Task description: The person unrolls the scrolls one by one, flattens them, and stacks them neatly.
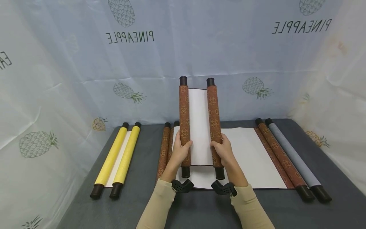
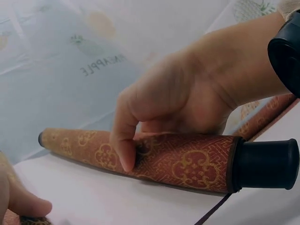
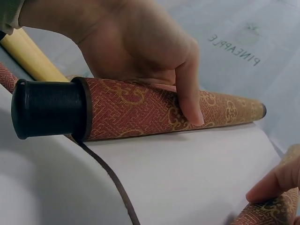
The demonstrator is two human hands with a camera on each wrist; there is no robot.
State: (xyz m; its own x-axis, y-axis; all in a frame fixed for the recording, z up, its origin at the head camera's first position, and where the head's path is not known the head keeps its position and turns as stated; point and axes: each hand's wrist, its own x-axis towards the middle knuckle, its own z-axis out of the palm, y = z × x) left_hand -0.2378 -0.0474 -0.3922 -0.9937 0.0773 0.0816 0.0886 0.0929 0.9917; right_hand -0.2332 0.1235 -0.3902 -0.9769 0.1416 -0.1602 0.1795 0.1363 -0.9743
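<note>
A brown patterned scroll (image 1: 198, 127) with black end knobs is held up, its two rolls nearly upright and a strip of white paper showing between them. My left hand (image 1: 179, 152) grips the left roll (image 2: 197, 164) low down, thumb across its front. On the other side my right hand (image 1: 224, 151) holds the right roll (image 3: 136, 110) the same way, its thumb lying over the patterned cloth. Below and behind it, a wider brown scroll (image 1: 251, 152) lies unrolled on the dark table, partly hidden by the hands and the raised scroll.
To the left lies a yellow scroll (image 1: 125, 159), slightly unrolled. A grey roll (image 1: 294, 154) sits beside the open scroll's right roll. The dark table (image 1: 137, 206) meets a pineapple-printed curtain (image 1: 171, 57) at the back and sides.
</note>
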